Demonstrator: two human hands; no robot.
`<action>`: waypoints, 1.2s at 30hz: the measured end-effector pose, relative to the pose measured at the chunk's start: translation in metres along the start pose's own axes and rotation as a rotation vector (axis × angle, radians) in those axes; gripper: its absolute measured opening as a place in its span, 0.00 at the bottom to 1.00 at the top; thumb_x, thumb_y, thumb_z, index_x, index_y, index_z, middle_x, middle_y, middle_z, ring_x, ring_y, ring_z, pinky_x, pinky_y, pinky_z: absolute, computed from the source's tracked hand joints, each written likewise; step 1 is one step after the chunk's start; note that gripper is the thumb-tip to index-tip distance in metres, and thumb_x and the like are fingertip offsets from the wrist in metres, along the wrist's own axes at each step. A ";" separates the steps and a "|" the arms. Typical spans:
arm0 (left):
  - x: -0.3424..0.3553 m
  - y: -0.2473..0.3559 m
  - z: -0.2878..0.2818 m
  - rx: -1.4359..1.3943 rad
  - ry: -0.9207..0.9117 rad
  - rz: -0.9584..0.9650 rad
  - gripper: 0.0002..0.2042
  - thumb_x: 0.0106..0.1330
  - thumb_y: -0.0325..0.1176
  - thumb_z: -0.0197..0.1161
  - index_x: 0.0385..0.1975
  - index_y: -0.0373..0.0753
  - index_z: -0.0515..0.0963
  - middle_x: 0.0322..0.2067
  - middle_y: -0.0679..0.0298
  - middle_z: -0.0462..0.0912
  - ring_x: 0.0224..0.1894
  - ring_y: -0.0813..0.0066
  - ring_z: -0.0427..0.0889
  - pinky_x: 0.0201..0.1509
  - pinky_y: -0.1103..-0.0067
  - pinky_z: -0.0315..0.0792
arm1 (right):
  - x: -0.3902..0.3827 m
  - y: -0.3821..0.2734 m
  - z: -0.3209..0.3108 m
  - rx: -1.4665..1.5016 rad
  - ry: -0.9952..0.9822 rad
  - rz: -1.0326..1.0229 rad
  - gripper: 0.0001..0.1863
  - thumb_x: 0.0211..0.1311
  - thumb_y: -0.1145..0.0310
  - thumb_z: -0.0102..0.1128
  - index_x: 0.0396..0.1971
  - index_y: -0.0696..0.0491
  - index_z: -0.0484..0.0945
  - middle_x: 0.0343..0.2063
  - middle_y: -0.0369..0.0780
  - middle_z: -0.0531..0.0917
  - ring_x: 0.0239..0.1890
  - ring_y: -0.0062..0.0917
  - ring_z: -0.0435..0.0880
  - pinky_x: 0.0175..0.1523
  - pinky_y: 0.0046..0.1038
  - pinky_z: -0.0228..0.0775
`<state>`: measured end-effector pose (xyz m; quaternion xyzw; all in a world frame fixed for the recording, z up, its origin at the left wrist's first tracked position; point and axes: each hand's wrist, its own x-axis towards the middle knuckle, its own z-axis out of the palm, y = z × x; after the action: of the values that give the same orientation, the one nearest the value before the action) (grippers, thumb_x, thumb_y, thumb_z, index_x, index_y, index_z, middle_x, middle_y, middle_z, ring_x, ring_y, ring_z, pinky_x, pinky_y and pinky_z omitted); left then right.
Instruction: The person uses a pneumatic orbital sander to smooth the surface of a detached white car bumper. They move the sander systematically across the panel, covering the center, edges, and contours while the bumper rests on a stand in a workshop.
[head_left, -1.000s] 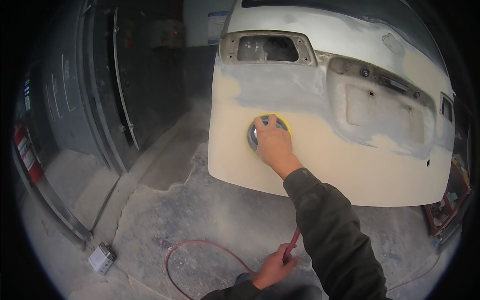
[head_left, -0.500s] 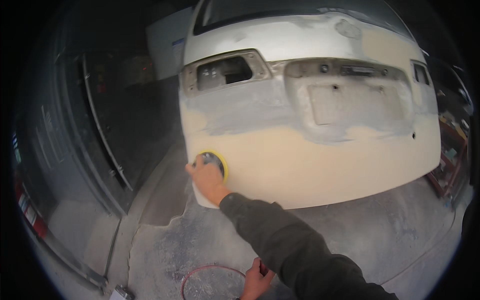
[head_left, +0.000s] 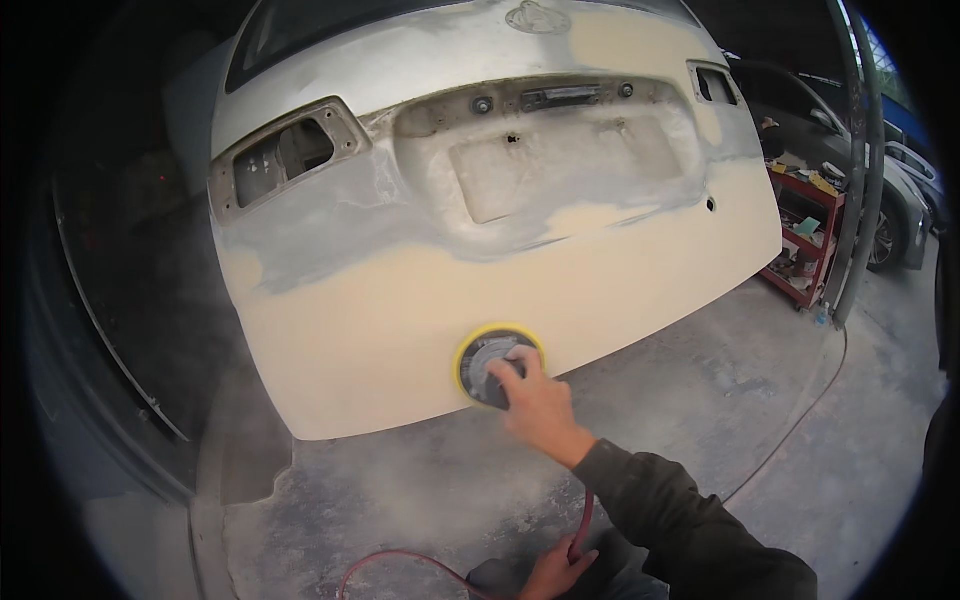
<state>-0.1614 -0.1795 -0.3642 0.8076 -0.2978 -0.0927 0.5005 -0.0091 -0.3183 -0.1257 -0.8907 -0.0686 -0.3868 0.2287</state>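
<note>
My right hand (head_left: pixel 543 410), in a dark sleeve, wraps its fingers round the top of a round sander (head_left: pixel 492 362) with a black body and a yellow-rimmed pad. The pad rests on the lower part of a car tailgate (head_left: pixel 350 360), close to its bottom edge. Beige filler coats this lower area, with grey and white patches above. Low in the view, my left hand (head_left: pixel 560 574) is closed round a red air hose (head_left: pixel 585 525), which rises toward the right sleeve. Part of the left hand is cut off by the lower edge.
A loop of the hose lies on the dusty concrete floor (head_left: pixel 350 510). At the right stand a red tool cart (head_left: pixel 805 235) with odds and ends, a dark post (head_left: pixel 868 200) and a parked car (head_left: pixel 905 220). A dark door frame (head_left: pixel 115 320) runs along the left.
My right hand has slid the sander rightward and a little down, from the tailgate's left edge toward its bottom middle. The view has turned right. My left hand still holds the hose.
</note>
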 end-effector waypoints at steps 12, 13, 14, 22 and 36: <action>0.081 0.108 -0.030 -0.044 -0.108 -0.061 0.23 0.70 0.45 0.70 0.55 0.36 0.77 0.25 0.59 0.80 0.27 0.64 0.81 0.36 0.68 0.76 | 0.084 0.057 -0.062 -0.092 0.178 0.032 0.30 0.52 0.64 0.80 0.54 0.44 0.75 0.53 0.43 0.74 0.38 0.43 0.87 0.37 0.41 0.81; 0.078 0.097 -0.022 -0.013 -0.141 -0.075 0.23 0.70 0.45 0.70 0.54 0.35 0.77 0.25 0.59 0.80 0.27 0.64 0.82 0.37 0.68 0.77 | 0.066 0.059 -0.053 -0.087 0.166 0.018 0.30 0.51 0.64 0.80 0.54 0.43 0.75 0.53 0.43 0.74 0.39 0.43 0.87 0.37 0.42 0.81; 0.071 0.076 -0.005 0.013 -0.178 -0.085 0.22 0.70 0.46 0.70 0.53 0.34 0.77 0.25 0.59 0.80 0.28 0.64 0.83 0.37 0.68 0.77 | 0.044 0.059 -0.044 -0.068 0.131 0.015 0.30 0.50 0.65 0.80 0.54 0.43 0.75 0.53 0.43 0.74 0.40 0.43 0.87 0.37 0.42 0.81; 0.039 0.017 0.055 -0.019 -0.245 -0.148 0.27 0.70 0.46 0.70 0.61 0.34 0.74 0.26 0.60 0.81 0.27 0.71 0.81 0.35 0.71 0.76 | -0.013 0.087 -0.042 -0.068 0.189 0.077 0.31 0.48 0.67 0.81 0.53 0.45 0.75 0.53 0.43 0.74 0.40 0.44 0.86 0.38 0.41 0.81; 0.055 0.042 0.048 -0.082 -0.306 -0.129 0.23 0.71 0.48 0.68 0.57 0.38 0.77 0.30 0.55 0.84 0.32 0.58 0.86 0.39 0.67 0.78 | -0.015 0.095 -0.042 -0.070 0.147 0.011 0.30 0.49 0.66 0.80 0.53 0.45 0.75 0.53 0.44 0.74 0.38 0.44 0.87 0.36 0.41 0.80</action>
<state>-0.1557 -0.2609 -0.3428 0.7804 -0.3140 -0.2586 0.4749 -0.0184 -0.4211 -0.1450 -0.8676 -0.0332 -0.4522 0.2041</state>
